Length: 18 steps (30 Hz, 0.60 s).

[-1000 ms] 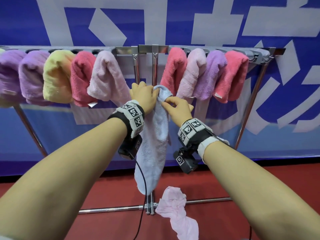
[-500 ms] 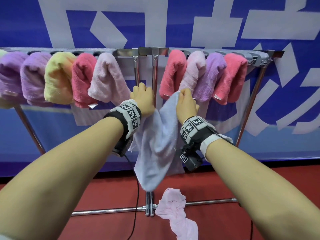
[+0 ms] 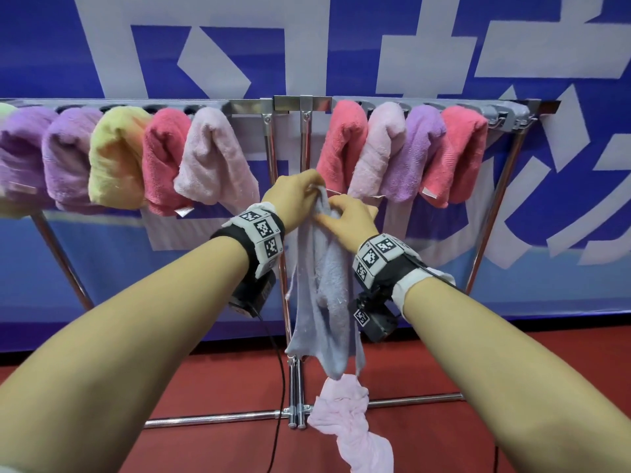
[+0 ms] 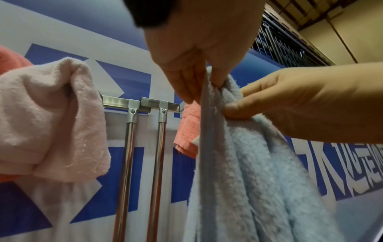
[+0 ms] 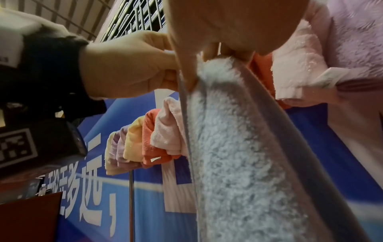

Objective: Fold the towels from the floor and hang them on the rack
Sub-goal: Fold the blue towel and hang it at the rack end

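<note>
**Two hands, one blue towel, ten hung**

Left hand (image 3: 296,196) and right hand (image 3: 348,222) both pinch the top of one light blue towel (image 3: 324,302), which hangs at frame centre before the rack (image 3: 300,104). Six folded towels hang left of the centre posts, four hang right. One pink towel (image 3: 348,418) lies on the red floor (image 3: 205,448), lower centre.

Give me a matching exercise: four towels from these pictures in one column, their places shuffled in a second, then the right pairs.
Things:
1. blue towel
2. pink towel
3. yellow towel
4. red towel

Places:
A. rightmost on the rack
B. lying on the floor
C. pinched at its top by both hands
D. on the rack's left half

Pairs: 1-C, 2-B, 3-D, 4-A
</note>
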Each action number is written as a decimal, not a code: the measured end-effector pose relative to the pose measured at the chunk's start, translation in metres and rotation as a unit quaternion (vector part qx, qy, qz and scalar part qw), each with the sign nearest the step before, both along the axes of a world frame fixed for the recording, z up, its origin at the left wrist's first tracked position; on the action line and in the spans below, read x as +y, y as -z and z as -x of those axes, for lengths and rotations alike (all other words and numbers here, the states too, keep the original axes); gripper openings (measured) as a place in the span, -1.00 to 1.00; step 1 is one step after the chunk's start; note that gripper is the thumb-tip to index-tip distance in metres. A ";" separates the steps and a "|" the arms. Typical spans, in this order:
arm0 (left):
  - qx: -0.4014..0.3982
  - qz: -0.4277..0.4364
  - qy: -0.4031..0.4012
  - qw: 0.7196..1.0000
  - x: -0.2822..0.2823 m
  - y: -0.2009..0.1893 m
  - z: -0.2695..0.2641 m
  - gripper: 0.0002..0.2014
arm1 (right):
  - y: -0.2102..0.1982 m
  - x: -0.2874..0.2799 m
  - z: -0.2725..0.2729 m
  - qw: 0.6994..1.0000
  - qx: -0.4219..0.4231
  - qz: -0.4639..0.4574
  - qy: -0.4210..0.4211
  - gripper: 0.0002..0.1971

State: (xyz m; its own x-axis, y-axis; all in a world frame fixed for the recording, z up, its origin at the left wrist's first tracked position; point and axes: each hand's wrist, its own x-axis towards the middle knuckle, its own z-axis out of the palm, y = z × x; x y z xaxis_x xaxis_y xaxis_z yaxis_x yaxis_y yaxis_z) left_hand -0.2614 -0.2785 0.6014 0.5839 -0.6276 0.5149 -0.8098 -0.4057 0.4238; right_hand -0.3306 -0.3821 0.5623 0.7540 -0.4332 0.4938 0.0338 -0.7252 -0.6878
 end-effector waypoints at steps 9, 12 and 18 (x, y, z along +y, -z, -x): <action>0.058 -0.014 -0.028 0.998 -0.005 0.003 0.005 -0.87 | -0.019 -0.013 0.006 0.997 -0.025 -0.020 0.071 -0.74; 0.077 0.029 -0.045 0.996 -0.006 0.003 0.002 -0.76 | -0.019 -0.015 0.010 0.996 -0.021 -0.037 0.079 -0.81; 0.179 0.207 -0.090 0.958 -0.002 -0.003 -0.004 -0.80 | -0.014 -0.032 0.017 0.994 0.006 -0.059 0.094 -0.52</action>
State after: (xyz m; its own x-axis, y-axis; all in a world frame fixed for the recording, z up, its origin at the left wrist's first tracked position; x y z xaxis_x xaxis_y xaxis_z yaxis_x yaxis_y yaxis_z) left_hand -0.2577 -0.2808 0.6047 0.8491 -0.2849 0.4447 -0.5152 -0.2617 0.8161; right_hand -0.3473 -0.4139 0.5762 0.6600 -0.6211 0.4227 -0.1026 -0.6319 -0.7682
